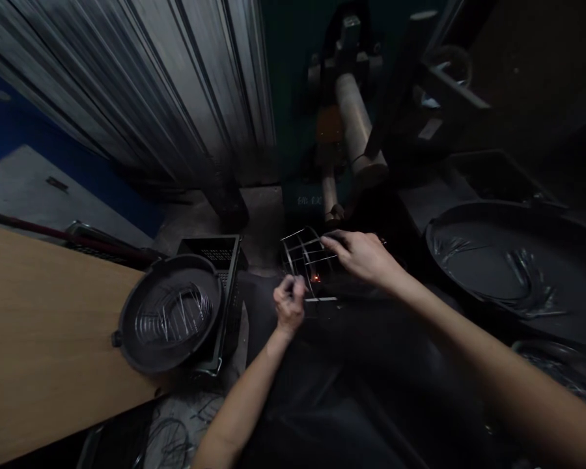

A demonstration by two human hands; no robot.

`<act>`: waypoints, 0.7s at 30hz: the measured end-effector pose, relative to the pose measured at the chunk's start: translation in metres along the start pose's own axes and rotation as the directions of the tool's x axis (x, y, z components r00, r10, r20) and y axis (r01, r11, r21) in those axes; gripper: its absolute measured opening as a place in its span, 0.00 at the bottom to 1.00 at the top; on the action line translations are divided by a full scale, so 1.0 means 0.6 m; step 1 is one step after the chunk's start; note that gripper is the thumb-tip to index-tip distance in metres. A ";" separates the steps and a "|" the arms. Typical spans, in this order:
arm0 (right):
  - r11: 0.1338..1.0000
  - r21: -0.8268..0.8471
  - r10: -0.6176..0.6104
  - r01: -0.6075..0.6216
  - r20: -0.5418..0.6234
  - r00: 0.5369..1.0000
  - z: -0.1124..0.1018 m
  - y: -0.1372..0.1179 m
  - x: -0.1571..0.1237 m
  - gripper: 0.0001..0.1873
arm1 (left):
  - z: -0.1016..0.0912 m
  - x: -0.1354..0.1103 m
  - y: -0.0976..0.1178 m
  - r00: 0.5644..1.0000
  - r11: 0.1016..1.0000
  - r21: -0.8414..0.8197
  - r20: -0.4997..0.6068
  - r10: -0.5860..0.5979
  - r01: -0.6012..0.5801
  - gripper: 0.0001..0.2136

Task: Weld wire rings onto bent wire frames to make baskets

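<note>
Dark machinery (356, 124) behind, one wire frame (305, 254) is pinched by fingers of right hand (368, 256), left hand (290, 304) set at its edge, finger grip blurred, indeterminable

Two hands (290, 309) (367, 257), one wire frame (305, 255), two large round basins (185, 268) (483, 270), one wooden board (43, 339)

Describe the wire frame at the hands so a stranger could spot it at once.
Find the thick metal cylinder, upper centre. Below the thinner rod beside it, look between the left hand and the right hand for the wire frame. It is an open lattice of crossing wires, unlike the wires lying in the round black tray at left.
</note>
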State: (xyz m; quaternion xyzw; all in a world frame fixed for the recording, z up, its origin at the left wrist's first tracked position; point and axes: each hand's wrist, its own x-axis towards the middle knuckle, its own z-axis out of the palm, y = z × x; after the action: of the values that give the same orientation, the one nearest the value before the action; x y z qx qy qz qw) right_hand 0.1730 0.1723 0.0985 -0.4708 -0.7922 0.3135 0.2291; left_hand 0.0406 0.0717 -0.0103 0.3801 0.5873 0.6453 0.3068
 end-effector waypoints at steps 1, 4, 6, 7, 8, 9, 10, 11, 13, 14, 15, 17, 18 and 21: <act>0.995 0.050 0.080 -0.084 0.076 0.994 0.000 0.016 0.003 0.17 | -0.006 -0.014 -0.005 0.993 0.998 0.034 0.112 0.047 -0.052 0.19; 0.939 0.243 0.191 -0.244 0.223 0.956 0.009 0.065 -0.019 0.21 | -0.026 -0.026 -0.019 0.949 0.992 0.055 0.300 0.096 -0.118 0.17; 0.921 0.306 0.178 -0.240 0.218 0.960 0.027 0.094 -0.056 0.21 | -0.041 -0.013 -0.028 0.987 0.999 0.013 0.157 -0.044 0.043 0.19; 0.923 0.318 0.160 -0.215 0.192 0.968 0.040 0.107 -0.079 0.19 | -0.048 -0.004 -0.032 0.981 0.980 -0.066 0.063 -0.181 0.185 0.21; 0.928 0.323 0.141 -0.185 0.155 0.978 0.054 0.117 -0.103 0.18 | -0.053 0.006 -0.036 0.942 0.927 -0.174 0.017 -0.335 0.332 0.23; 0.933 0.324 0.126 -0.157 0.114 0.985 0.071 0.126 -0.125 0.16 | -0.055 0.016 -0.038 0.878 0.838 -0.288 0.025 -0.477 0.463 0.23; 0.935 0.327 0.119 -0.136 0.072 0.990 0.086 0.133 -0.146 0.14 | -0.055 0.025 -0.040 0.805 0.728 -0.387 0.065 -0.590 0.565 0.24; 0.934 0.334 0.121 -0.127 0.040 0.992 0.100 0.137 -0.165 0.13 | -0.051 0.032 -0.040 0.739 0.624 -0.464 0.108 -0.665 0.629 0.23; 0.923 0.361 0.124 -0.133 0.048 0.991 0.113 0.145 -0.195 0.12 | -0.037 0.041 -0.036 0.654 0.496 -0.558 0.116 -0.748 0.665 0.18; 0.913 0.383 0.122 -0.141 0.073 0.990 0.110 0.150 -0.208 0.12 | -0.028 0.043 -0.033 0.635 0.472 -0.586 0.097 -0.766 0.659 0.15; 0.902 0.404 0.131 -0.154 0.085 0.988 0.099 0.159 -0.221 0.12 | -0.017 0.045 -0.030 0.631 0.463 -0.603 0.088 -0.771 0.650 0.12; 0.894 0.400 0.230 -0.203 -0.020 0.973 0.053 0.192 -0.250 0.13 | 0.004 0.045 -0.023 0.654 0.474 -0.620 0.086 -0.751 0.625 0.07; 0.899 0.357 0.317 -0.253 -0.134 0.939 0.022 0.218 -0.268 0.13 | 0.013 0.045 -0.021 0.673 0.487 -0.627 0.081 -0.736 0.608 0.06; 0.820 0.034 0.515 -0.571 -0.479 0.711 -0.079 0.331 -0.330 0.08 | 0.030 0.041 -0.021 0.712 0.539 -0.658 -0.006 -0.702 0.526 0.08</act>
State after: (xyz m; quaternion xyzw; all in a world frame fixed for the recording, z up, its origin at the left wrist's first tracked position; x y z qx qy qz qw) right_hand 0.4134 0.0807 -0.0233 -0.7563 -0.5560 0.1972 0.2828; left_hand 0.0424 0.1036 -0.0191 -0.0658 0.4761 0.6926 0.5379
